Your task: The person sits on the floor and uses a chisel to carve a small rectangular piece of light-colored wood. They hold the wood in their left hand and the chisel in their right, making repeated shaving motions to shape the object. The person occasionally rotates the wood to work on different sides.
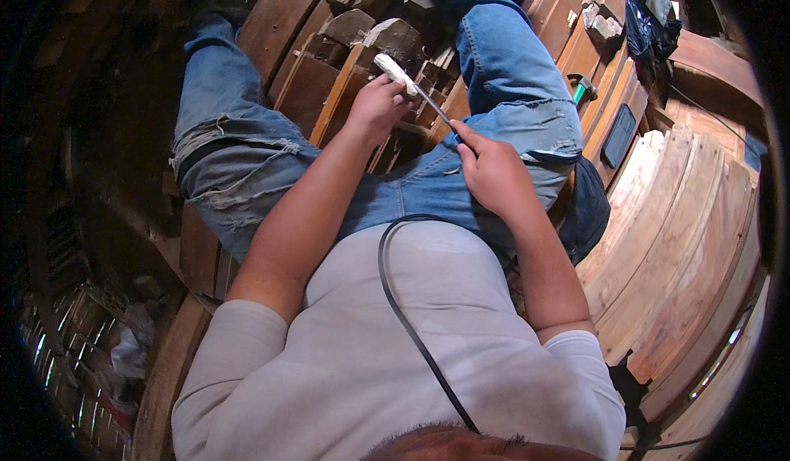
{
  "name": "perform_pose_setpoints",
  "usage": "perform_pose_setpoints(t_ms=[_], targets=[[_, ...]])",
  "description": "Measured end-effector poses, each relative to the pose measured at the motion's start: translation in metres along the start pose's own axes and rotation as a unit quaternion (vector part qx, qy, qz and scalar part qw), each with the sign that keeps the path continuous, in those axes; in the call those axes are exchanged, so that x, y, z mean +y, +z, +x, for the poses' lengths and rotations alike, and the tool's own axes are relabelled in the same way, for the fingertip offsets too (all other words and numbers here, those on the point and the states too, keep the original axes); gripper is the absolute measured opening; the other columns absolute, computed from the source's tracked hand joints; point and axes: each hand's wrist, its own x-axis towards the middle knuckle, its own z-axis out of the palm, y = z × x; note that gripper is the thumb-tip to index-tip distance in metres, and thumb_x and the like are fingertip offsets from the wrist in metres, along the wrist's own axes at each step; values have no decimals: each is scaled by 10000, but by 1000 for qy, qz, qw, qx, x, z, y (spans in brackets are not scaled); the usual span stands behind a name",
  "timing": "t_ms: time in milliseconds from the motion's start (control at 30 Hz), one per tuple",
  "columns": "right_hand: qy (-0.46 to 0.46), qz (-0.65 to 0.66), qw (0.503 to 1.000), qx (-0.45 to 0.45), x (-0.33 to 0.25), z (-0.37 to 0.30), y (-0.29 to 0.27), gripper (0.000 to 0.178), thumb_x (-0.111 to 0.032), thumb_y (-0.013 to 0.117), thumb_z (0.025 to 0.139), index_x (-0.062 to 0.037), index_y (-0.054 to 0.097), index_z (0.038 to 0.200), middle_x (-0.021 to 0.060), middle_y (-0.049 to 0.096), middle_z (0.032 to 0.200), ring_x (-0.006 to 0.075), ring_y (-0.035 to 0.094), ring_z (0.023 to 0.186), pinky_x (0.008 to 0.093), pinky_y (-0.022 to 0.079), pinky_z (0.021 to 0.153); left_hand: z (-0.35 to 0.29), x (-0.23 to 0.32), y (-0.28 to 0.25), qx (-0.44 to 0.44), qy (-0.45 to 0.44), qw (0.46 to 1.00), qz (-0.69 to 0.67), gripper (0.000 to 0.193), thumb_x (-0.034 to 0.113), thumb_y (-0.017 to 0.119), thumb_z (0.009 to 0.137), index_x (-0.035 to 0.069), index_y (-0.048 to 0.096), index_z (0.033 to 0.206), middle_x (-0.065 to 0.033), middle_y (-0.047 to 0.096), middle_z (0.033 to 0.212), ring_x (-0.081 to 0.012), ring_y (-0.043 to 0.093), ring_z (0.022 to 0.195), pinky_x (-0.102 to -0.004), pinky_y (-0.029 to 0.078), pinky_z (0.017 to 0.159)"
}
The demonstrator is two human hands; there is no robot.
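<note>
Gripping a white piece (394, 72) near its end in the left hand (378, 111), holding it above the wood (306, 95) between the jeans-clad legs (510, 58). Gripping a thin metal tool (434, 107) by its handle in the right hand (496, 169), seemingly resting the far end against the piece. Best be steadying the piece firmly, keeping the left hand clear of the tool's end, and pushing lightly and evenly.

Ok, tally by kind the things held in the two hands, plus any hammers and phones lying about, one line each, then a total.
White piece, in the left hand: 1
Thin tool, in the right hand: 1
Hammer, green-handled: 1
Phone, dark: 1
Total: 4
</note>
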Motion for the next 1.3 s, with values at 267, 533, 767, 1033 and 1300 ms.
perform_pose_setpoints(t_ms=[267,533,767,1033,1300], targets=[[26,16,999,-16,2,2,3,369,-171,590,994,-142,644,1358,271,691,1104,435,682,994,444,542,871,1,0,-3,-9,-1,1000,7,189,92,499,1057,39,601,1206,-72,654,1101,-183,659,986,-387,578,920],[-21,38,999,10,22,12,18,389,-233,570,989,-182,627,1370,279,691,956,461,669,895,539,522,804,0,-3,0,-3,1,1000,-15,214,99,518,1050,55,588,1247,-63,640,1123,-178,627,1018,-353,555,899],[-22,42,999,1,18,18,15,385,-247,568,992,-194,639,1366,270,698,997,460,672,933,530,523,840,-4,2,-3,-14,-3,1000,-3,243,102,528,1052,47,572,1284,-60,635,1134,-186,610,1043,-338,546,899],[1,1,1000,-15,3,24,8,371,-254,559,994,-192,648,1350,269,700,990,453,676,937,542,528,834,-4,2,-2,-32,2,999,-34,240,114,529,1054,44,574,1279,-75,637,1126,-186,629,989,-350,559,894],[-22,-12,1000,-2,2,30,9,379,-224,591,984,-180,651,1356,275,697,993,450,676,926,503,532,836,1,-2,-5,-24,-3,1000,-9,241,118,514,1059,44,572,1281,-68,630,1131,-189,624,996,-352,552,930]])
